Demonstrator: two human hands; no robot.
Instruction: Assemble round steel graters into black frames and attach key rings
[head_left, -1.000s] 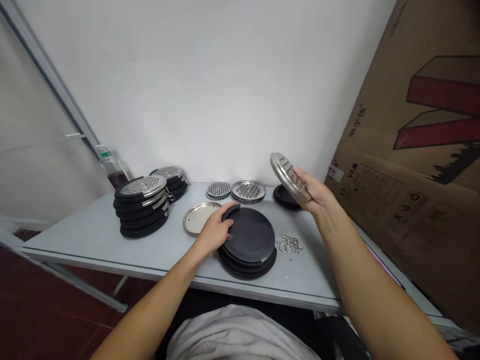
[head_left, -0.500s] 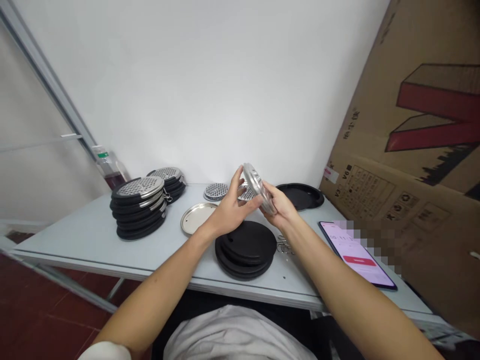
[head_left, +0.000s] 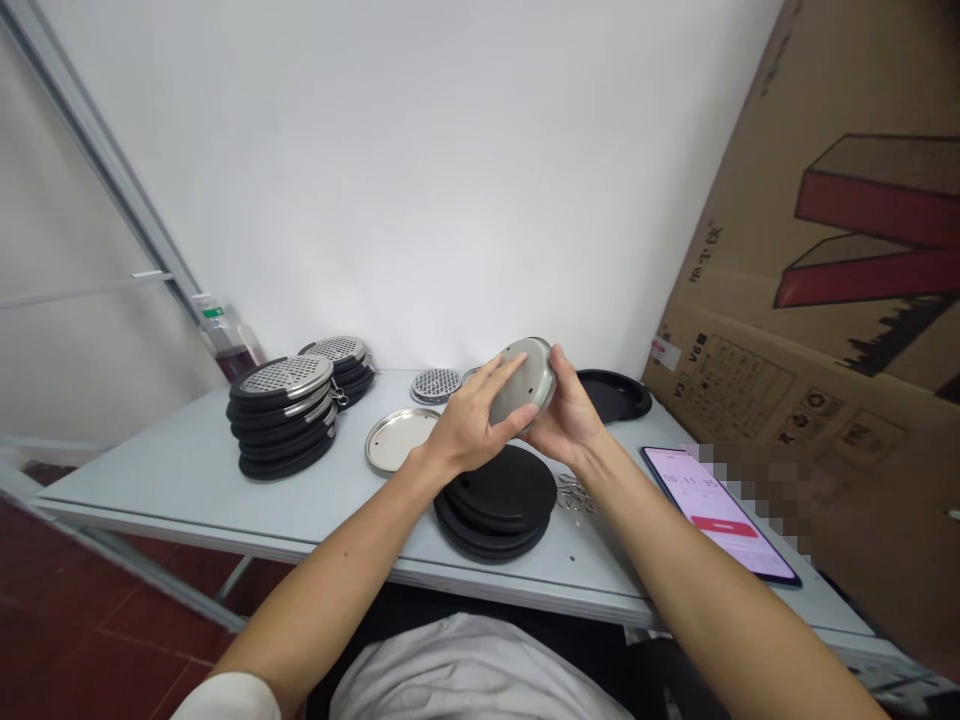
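Above the middle of the table I hold a round silver metal lid (head_left: 538, 378), tilted, with small holes in its smooth face. My left hand (head_left: 466, 420) presses its fingers across that face, the thumb near the lower edge. Round the far side and right rim curl the fingers of my right hand (head_left: 571, 418). Below my hands lies a short stack of black round covers (head_left: 501, 495). Just left of it rests a shallow silver lid (head_left: 399, 440), partly behind my left wrist. Small metal rings or clips (head_left: 574, 493) lie right of the black stack.
A tall stack of black-and-metal perforated discs (head_left: 281, 425) stands left, a second stack (head_left: 345, 365) behind it. Perforated metal discs (head_left: 435, 384) and a black tray (head_left: 619, 395) lie along the wall. A phone (head_left: 712, 510) and a large cardboard box (head_left: 810, 400) are right. A bottle (head_left: 225, 340) stands back left.
The metal lid has turned from nearly edge-on so its smooth face shows. My left hand has moved right onto that face, and my right hand's grip has shifted round the rim.
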